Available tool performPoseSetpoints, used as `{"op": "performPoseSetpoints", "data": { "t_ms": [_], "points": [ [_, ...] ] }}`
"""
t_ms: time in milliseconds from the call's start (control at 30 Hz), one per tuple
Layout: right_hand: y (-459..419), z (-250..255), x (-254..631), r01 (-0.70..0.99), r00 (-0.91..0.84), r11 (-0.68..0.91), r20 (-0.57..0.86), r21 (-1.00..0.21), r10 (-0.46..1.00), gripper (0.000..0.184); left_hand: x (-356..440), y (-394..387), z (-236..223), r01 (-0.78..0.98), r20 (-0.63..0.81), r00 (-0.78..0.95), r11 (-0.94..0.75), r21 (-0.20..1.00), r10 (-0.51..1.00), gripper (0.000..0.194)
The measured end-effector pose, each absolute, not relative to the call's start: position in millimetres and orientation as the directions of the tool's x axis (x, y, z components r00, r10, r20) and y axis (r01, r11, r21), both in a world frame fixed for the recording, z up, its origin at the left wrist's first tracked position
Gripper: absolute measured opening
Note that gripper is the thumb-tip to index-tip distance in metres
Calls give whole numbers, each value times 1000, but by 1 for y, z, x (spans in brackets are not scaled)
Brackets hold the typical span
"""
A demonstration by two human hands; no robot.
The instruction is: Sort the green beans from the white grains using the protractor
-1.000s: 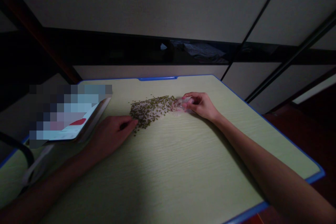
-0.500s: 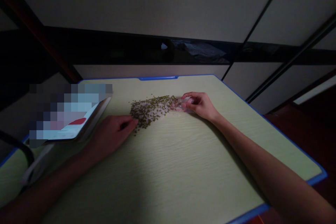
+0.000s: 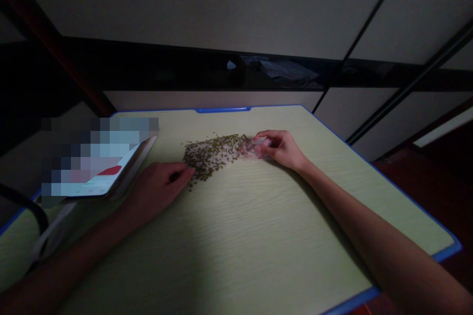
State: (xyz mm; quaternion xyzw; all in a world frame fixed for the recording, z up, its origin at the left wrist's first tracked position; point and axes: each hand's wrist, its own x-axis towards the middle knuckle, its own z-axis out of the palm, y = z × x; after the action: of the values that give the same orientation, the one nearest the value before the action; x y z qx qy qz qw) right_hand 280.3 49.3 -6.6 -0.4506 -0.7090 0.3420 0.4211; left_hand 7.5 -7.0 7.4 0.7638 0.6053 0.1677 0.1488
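A spread of small green beans (image 3: 231, 143), like mung beans, lies mixed with paler whitish grains (image 3: 212, 152) at the middle of the table. My left hand (image 3: 164, 179) rests at the pile's near left edge, thumb and fingers pinched together at the beans. What its fingertips hold, if anything, is too small to make out. On the pile's right side, my right hand (image 3: 283, 147) pinches a clear plastic bag (image 3: 252, 147) with pinkish-red marks. The bag lies against the right end of the pile, and my right fingers partly cover it.
A tablet-like device (image 3: 111, 179) with a lit, partly blurred screen leans at the table's left side. A dark cable (image 3: 37, 209) curves beside it. The pale wood-look table (image 3: 258, 236) has a blue rim. Behind it stand cabinet panels (image 3: 207, 10) with a dark open shelf (image 3: 185, 69).
Almost nothing differs. The fingers of my right hand have shifted very slightly on the plastic bag; my left hand stays in place at the beans.
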Motion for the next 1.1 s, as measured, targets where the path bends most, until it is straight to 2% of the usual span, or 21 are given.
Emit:
{"op": "performPoseSetpoints", "data": {
  "t_ms": [367,1100],
  "points": [
    [47,-8,281,294,-272,318,240,-901,932,30,7,-6,6,872,78,221,-233,431,972,38],
    [46,-8,271,295,-249,330,261,-897,933,31,8,-8,7,867,91,221,-238,438,971,37]
  ]
}}
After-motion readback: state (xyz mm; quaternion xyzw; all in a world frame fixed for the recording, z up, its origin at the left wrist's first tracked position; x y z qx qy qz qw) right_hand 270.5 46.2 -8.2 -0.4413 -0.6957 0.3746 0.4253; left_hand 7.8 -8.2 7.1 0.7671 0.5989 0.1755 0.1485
